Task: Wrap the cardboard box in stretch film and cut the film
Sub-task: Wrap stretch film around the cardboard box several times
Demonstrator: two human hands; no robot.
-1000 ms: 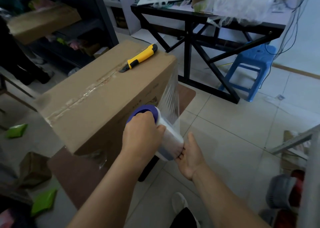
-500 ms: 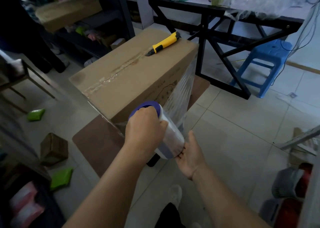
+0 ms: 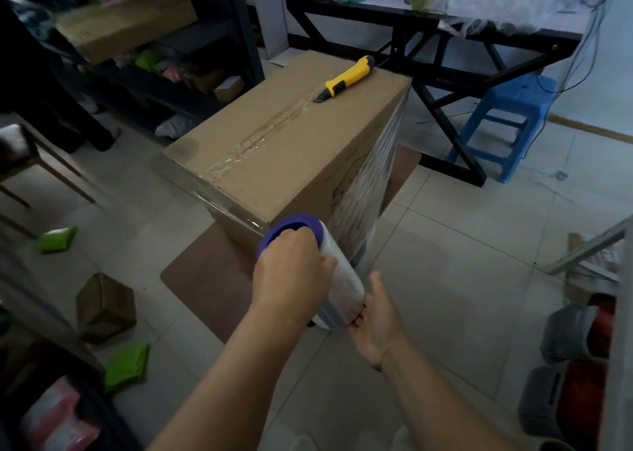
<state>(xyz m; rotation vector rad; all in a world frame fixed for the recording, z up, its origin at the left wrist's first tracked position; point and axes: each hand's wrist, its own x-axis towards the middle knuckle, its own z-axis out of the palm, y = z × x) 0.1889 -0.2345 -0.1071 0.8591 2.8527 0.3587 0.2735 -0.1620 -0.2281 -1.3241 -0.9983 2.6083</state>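
A large taped cardboard box (image 3: 284, 149) stands on a brown stool top (image 3: 205, 279). Stretch film (image 3: 370, 190) covers the box's right side and runs to a roll (image 3: 339, 279) with a purple end cap at the box's near corner. My left hand (image 3: 291, 276) grips the roll's upper end at the purple cap. My right hand (image 3: 376, 317) holds the roll's lower end, its fingers curled under it. A yellow utility knife (image 3: 347, 79) lies on the far end of the box top.
A black-framed table (image 3: 445, 36) with loose film stands behind the box, a blue plastic stool (image 3: 507, 122) beside it. Dark shelving (image 3: 154, 57) fills the left. A small carton (image 3: 102, 307) and green packets (image 3: 125, 365) lie on the tiled floor at left.
The view has swung round the box toward its near end. The roll has travelled along the box's right side to the near corner, laying film over that side. Both hands keep their hold.
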